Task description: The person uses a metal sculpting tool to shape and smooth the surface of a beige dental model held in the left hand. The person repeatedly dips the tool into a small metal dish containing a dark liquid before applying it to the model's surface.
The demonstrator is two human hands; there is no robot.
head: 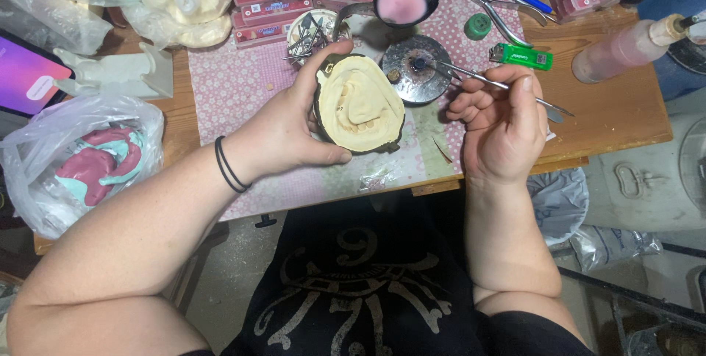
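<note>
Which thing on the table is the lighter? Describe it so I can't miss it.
Start at the wooden table, on the pink patterned cloth. Just above the right hand lies the lighter: small, bright green, lying flat, unlike the grey metal tools around it.

A single head-worn camera looked steeply down from above the person's chest, facing forward over the lap toward the wooden table (618, 117). It sat close, with both forearms filling the lower frame and the table's far clutter cut off on top.

plaster cast (360, 102): matt cream | metal tool (485, 81): shiny | wooden table (610, 106) | lighter (521, 56): glossy plastic
</note>
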